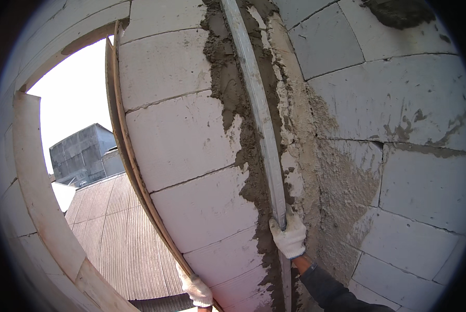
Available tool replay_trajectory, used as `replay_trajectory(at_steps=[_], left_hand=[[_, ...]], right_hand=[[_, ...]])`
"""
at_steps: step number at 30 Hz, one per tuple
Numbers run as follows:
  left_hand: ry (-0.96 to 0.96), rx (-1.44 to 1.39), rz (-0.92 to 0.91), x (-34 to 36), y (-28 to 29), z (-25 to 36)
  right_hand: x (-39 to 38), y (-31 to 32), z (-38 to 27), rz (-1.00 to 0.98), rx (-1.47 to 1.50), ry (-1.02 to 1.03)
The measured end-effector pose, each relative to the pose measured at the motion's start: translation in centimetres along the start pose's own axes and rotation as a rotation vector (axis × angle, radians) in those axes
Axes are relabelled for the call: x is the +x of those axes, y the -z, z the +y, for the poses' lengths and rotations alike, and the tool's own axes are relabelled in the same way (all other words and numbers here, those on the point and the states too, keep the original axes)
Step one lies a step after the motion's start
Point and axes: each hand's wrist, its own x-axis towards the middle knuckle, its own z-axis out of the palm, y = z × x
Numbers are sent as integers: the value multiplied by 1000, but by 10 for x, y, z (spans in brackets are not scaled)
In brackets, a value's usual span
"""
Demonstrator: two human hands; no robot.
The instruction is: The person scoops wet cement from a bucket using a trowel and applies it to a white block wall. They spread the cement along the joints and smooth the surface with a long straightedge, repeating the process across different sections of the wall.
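A long grey metal straightedge point(259, 109) runs from the top of the view down along a band of wet grey mortar point(230, 99) on the block wall. My right hand point(289, 236), in a white knitted glove, is closed round its lower end. Below that hand a narrow pale strip point(285, 283) continues down the mortar; whether it joins the straightedge I cannot tell. My left hand point(196, 290), gloved too, grips the lower part of the wooden window frame point(139, 182). Its fingertips are partly hidden at the frame's edge.
Pale block walls point(186, 135) meet near the mortar band. Rough plaster point(342, 192) covers part of the right wall, and a dark mortar patch point(402, 11) sticks high on it. Through the window opening are a corrugated roof point(118, 229) and a grey building point(80, 153).
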Motion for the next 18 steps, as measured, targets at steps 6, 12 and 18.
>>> replay_trajectory(at_steps=[6,12,18], left_hand=[[-1,28,-5,-6,2,18],[5,120,-101,-8,18,2],[-48,97,-81,-9,6,-2]], right_hand=[[156,-3,-13,112,-30,89],[96,-12,-8,31,118,27],[-10,-13,34,-41,29,-22]])
